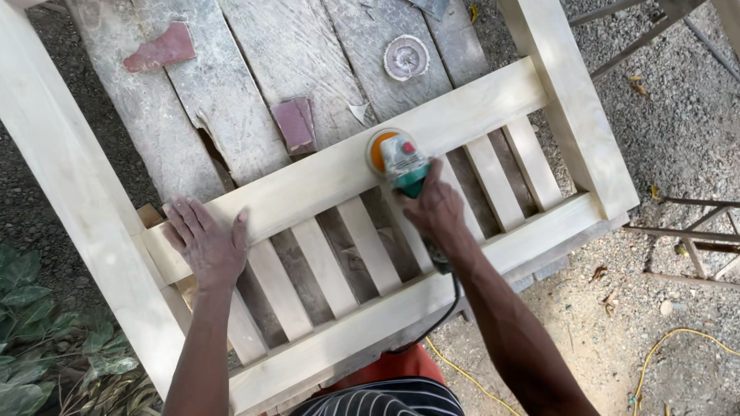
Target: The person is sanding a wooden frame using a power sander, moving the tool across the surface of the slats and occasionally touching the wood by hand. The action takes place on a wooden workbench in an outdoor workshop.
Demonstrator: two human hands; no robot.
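The right hand (438, 209) has its grip clamped on a green-bodied power sander with a round orange pad (397, 158), pressed flat on the upper rail of a pale, bare-wood slatted frame (324, 173) lying on the weathered plank counter (254, 62); the left hand (204, 243) lies open, fingers spread, on the same rail further left
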